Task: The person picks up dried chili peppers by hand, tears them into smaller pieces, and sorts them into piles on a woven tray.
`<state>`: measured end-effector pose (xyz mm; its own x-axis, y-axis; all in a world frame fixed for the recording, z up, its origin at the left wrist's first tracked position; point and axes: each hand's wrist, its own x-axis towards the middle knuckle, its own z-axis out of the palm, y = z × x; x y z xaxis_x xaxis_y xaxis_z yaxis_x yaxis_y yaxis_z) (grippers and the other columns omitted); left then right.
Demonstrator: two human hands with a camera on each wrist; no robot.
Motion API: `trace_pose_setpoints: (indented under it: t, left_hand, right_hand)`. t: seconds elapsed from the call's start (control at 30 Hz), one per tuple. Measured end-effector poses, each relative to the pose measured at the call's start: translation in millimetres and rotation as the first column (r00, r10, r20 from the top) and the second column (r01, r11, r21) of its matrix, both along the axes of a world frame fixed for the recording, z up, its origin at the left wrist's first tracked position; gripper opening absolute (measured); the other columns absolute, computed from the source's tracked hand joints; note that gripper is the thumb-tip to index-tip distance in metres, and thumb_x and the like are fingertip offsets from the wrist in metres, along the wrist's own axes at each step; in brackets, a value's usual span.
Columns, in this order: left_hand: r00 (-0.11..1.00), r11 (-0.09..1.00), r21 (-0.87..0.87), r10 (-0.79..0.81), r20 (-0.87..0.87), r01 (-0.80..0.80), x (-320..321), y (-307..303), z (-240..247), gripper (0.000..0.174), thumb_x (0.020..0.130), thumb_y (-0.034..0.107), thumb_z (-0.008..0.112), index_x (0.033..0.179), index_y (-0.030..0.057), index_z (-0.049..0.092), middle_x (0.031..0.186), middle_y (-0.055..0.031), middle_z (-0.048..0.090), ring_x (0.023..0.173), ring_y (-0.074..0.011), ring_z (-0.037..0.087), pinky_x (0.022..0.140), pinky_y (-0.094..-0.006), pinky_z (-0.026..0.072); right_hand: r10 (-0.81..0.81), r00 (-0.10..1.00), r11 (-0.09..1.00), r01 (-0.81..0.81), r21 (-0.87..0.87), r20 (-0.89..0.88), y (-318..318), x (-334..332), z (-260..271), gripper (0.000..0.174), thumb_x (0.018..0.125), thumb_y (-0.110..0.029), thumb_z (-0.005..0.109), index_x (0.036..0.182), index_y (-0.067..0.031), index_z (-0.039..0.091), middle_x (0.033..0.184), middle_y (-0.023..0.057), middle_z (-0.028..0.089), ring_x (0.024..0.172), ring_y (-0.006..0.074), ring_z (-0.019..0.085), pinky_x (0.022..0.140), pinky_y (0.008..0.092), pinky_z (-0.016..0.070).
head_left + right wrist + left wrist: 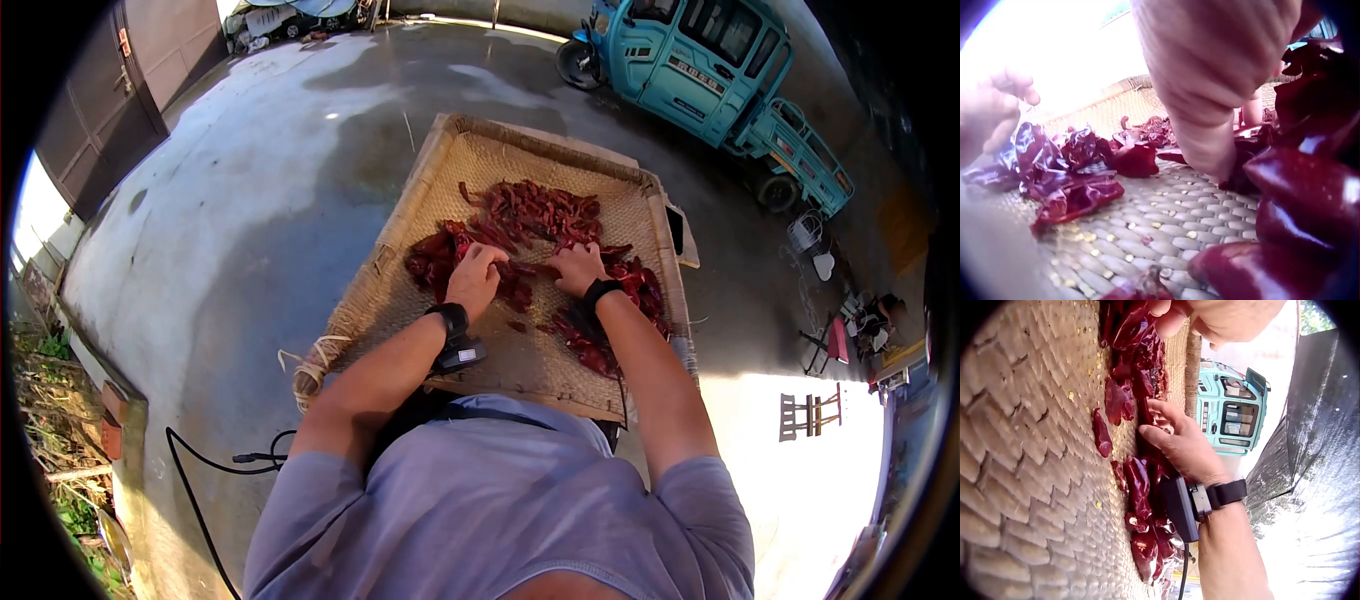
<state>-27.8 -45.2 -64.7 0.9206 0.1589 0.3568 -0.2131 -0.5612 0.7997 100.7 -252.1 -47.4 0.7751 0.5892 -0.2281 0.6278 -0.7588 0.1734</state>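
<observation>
The chillies (pixel 540 215) lie in a thin layer across the woven tray's (pixel 400 300) centre and right edge, probably for exposure. The left hand (pixel 475 275) pinches chillies. The right hand (pixel 580 268) rests straight-fingered on the pile.

Outdoor yard with a patchy grey concrete floor (pixel 250 180), half shade, half bright sun. Teal three-wheeler truck (pixel 700 70) parked at the back, dark brown metal gate (pixel 110 100) on the left.

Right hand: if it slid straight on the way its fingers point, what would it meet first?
Most likely the chilies heaped just beyond the right hand. Past them is the far rim of the tray. Depth is hard to judge.
</observation>
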Motion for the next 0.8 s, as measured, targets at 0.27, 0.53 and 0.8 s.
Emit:
trace_pose_setpoints:
  t: [0.27,0.53,0.8]
  left_hand:
    - [0.997,0.998,-0.051,-0.045,-0.061,0.042,-1.2,2.2,0.8,0.017,0.095,-0.001,0.053,0.109,0.0077,0.059,0.105,-0.0091,0.053,0.090,-0.0275,0.057,0.079,-0.0400,0.0473]
    - [0.953,0.927,-0.342,-0.233,-0.195,0.156,-2.6,-10.1,17.8,0.038,0.103,0.030,0.052,0.130,0.0032,0.052,0.112,-0.0163,0.062,0.100,-0.0284,0.062,0.086,-0.0430,0.0496]
    - [0.977,0.996,-0.056,0.057,-0.206,-0.070,-1.4,-4.8,7.1,0.049,0.103,0.043,0.048,0.132,0.0021,0.048,0.101,-0.0216,0.067,0.083,-0.0392,0.064,0.072,-0.0491,0.0503]
  right_hand:
    - [-0.227,0.973,0.939,0.230,0.258,-0.041,-1.8,4.6,19.2,0.030,0.101,-0.024,0.057,0.129,-0.0175,0.064,0.124,0.0063,0.061,0.120,0.0340,0.049,0.103,0.0503,0.0393]
    - [0.280,0.632,0.058,0.741,0.670,-0.723,4.9,-25.6,54.9,0.030,0.099,-0.028,0.062,0.119,-0.0056,0.061,0.110,0.0052,0.067,0.096,0.0178,0.066,0.083,0.0335,0.0553]
    - [0.140,0.597,-0.212,0.797,0.565,-0.790,8.5,-33.6,30.9,0.017,0.099,-0.026,0.062,0.104,-0.0104,0.060,0.080,-0.0001,0.061,0.068,0.0102,0.059,0.060,0.0282,0.0512]
